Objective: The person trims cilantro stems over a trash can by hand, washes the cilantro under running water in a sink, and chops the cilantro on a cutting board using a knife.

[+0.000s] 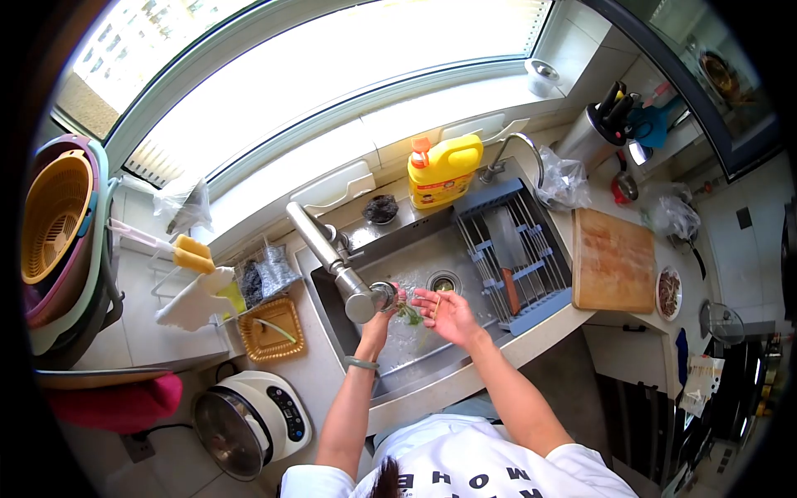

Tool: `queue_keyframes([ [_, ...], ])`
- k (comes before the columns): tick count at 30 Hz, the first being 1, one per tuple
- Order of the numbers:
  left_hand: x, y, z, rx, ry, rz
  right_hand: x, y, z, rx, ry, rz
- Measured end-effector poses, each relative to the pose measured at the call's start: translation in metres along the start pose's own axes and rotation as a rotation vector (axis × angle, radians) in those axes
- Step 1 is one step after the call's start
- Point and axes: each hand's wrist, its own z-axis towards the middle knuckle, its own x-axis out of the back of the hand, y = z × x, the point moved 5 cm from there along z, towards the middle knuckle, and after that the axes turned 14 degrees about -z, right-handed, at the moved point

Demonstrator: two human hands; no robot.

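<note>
My left hand (378, 325) is under the tap head (371, 300), which hides part of it. A small bunch of leafy greens (407, 314) shows at its fingers, over the sink. My right hand (448, 317) is just to the right of the greens, palm turned up, fingers apart and slightly curled. Below both hands is the wet steel sink (398, 270), with its round drain (444, 282) beyond my right fingertips. A green bangle (362, 363) circles my left wrist.
A blue rack (531, 274) with a knife (509, 290) spans the sink's right side. Beyond it lies a wooden cutting board (613, 261). A yellow detergent jug (444, 170) stands behind the sink. To the left are a brown basket (272, 350) and an electric pot (249, 423).
</note>
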Motion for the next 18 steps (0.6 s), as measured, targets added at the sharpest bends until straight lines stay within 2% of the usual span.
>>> queue_keyframes([
  [4, -0.003, 0.006, 0.001, -0.096, -0.004, 0.080, 0.001, -0.007, -0.009, 0.006, 0.045, -0.022],
  [7, 0.001, 0.002, 0.000, -0.059, 0.093, 0.187, 0.007, -0.005, -0.008, 0.015, 0.026, -0.036],
  [11, -0.005, 0.000, -0.002, -0.059, 0.094, 0.200, 0.020, -0.003, -0.003, 0.060, -0.042, -0.019],
  [13, -0.004, -0.006, -0.002, 0.131, 0.068, 0.252, 0.040, -0.013, -0.001, 0.197, 0.322, -0.231],
  [14, -0.004, -0.007, -0.002, 0.132, 0.066, 0.253, 0.041, -0.010, 0.002, 0.198, 0.322, -0.229],
  [16, -0.012, -0.013, -0.002, 0.145, -0.050, 0.039, 0.034, -0.029, -0.008, 0.430, 1.058, -1.806],
  [17, -0.012, -0.015, -0.003, 0.148, -0.053, 0.041, 0.037, -0.028, -0.008, 0.430, 1.063, -1.804],
  [18, -0.018, -0.013, -0.005, 0.132, -0.064, -0.010, 0.025, -0.029, -0.005, 0.412, 0.812, -1.723],
])
